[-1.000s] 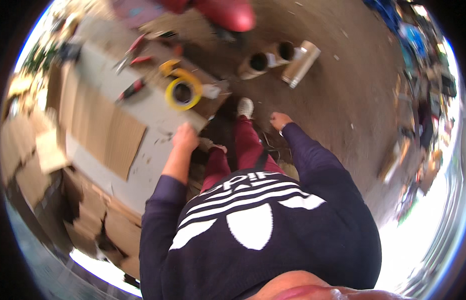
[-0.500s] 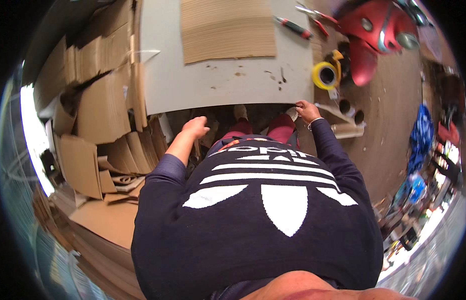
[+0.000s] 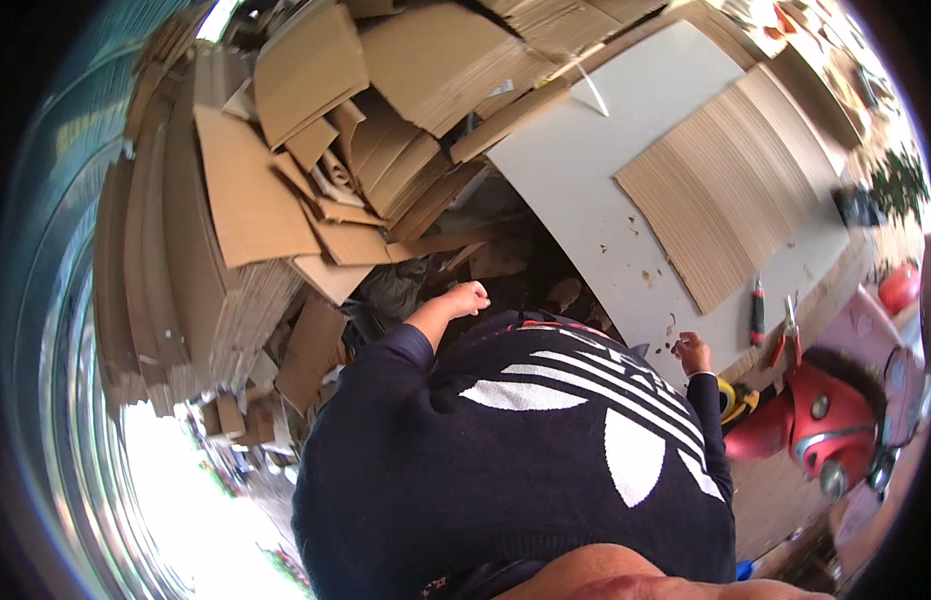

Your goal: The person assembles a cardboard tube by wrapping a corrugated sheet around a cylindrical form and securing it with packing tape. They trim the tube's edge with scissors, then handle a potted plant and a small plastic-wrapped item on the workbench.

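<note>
My left hand (image 3: 468, 298) hangs in front of my body over the dark gap beside the table, fingers curled in and nothing visible in them. Over the near edge of the white-topped table (image 3: 576, 170) is my right hand (image 3: 694, 352), its fingers loosely bent and apart, holding nothing that I can see. Whether it touches the tabletop I cannot tell. A stack of corrugated cardboard sheets (image 3: 726, 190) lies on the table. Nearest my right hand are a red-and-black handled tool (image 3: 758, 318), red-handled pliers (image 3: 789, 330) and a yellow tape roll (image 3: 726, 398), partly hidden by my sleeve.
Large cardboard piles (image 3: 436, 70) stand along the table's far left side. More flattened cardboard (image 3: 251, 195) is stacked at the left, before a corrugated wall (image 3: 76, 280). A red scooter-like body (image 3: 831, 420) stands at the right, with a potted plant (image 3: 896, 185) beyond.
My body and view have turned left, so the table swings to the right and the cardboard piles come forward. My left hand's fingers have curled in; my right hand's fingers have come off the table's corner.
</note>
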`<action>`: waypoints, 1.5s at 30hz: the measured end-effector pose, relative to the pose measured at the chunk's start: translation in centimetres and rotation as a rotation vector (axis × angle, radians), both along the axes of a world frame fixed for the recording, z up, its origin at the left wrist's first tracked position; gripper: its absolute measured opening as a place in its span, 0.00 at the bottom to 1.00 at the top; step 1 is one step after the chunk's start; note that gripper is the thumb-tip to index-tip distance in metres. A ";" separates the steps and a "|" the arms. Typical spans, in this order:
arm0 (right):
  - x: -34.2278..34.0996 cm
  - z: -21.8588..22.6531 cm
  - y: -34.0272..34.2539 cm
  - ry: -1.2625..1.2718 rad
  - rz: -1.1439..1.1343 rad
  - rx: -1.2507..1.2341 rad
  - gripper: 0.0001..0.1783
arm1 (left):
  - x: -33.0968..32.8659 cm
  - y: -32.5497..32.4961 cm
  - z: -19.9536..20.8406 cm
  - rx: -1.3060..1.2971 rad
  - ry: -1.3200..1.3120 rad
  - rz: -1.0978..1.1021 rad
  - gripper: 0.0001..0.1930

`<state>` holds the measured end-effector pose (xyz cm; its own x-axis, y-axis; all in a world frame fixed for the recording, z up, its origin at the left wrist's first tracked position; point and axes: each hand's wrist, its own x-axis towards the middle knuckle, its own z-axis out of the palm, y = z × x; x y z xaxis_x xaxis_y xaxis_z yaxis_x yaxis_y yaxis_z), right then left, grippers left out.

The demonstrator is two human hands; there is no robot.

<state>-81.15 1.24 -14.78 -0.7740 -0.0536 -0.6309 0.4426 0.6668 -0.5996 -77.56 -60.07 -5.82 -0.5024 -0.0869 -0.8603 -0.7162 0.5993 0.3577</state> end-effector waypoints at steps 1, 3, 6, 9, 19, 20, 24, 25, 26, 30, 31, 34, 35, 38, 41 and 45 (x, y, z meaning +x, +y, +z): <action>-0.7 -0.2 0.4 -0.033 -0.004 0.030 0.16 | 0.8 0.5 0.4 -0.008 0.006 -0.083 0.15; -2.6 -0.7 0.7 -0.027 0.100 0.047 0.16 | 2.2 0.9 0.8 -0.026 0.017 -0.122 0.15; -6.3 -1.0 -0.1 0.048 0.299 0.139 0.16 | 3.6 0.3 0.3 -0.001 0.070 0.109 0.14; -9.4 -0.1 -1.2 0.044 0.395 0.165 0.17 | 5.0 -0.7 -1.1 -0.027 0.154 0.280 0.14; -13.4 3.3 -5.9 0.054 0.638 0.375 0.20 | 4.0 -5.0 -6.6 -0.064 0.177 0.180 0.14; -13.6 3.0 -5.8 0.066 0.720 0.352 0.20 | 3.3 -6.2 -7.3 -0.049 0.222 0.294 0.13; -13.9 1.2 -9.2 -0.002 0.631 -0.099 0.20 | 2.3 -13.4 -8.8 -0.129 0.310 0.751 0.15; -14.5 1.4 -11.1 -0.043 0.669 -0.125 0.20 | 2.2 -15.3 -8.8 -0.139 0.374 0.894 0.15; -15.4 2.2 -13.2 -0.039 0.732 0.033 0.20 | 1.8 -17.3 -8.9 -0.152 0.419 1.036 0.15; -18.1 8.3 -23.3 0.107 0.975 0.300 0.18 | 0.9 -23.7 -9.0 -0.041 0.402 1.205 0.14; -18.1 9.8 -25.3 0.066 0.857 0.286 0.18 | 0.8 -24.8 -9.3 -0.043 0.344 1.199 0.14; -17.2 12.0 -29.4 -0.075 0.585 0.227 0.17 | 1.3 -26.2 -11.2 -0.011 0.171 1.294 0.14; -16.2 12.3 -29.9 -0.090 0.568 0.217 0.17 | 1.6 -26.3 -12.1 0.022 0.144 1.334 0.13; -13.2 12.2 -30.2 -0.091 0.722 0.297 0.14 | 2.1 -26.6 -15.1 0.071 0.017 1.457 0.14; -10.3 12.1 -29.9 -0.200 0.874 0.249 0.14 | 2.3 -27.1 -18.0 0.147 0.012 1.676 0.14; -7.5 11.9 -30.8 -0.357 0.812 0.295 0.16 | 2.4 -28.5 -21.8 0.231 0.092 1.851 0.15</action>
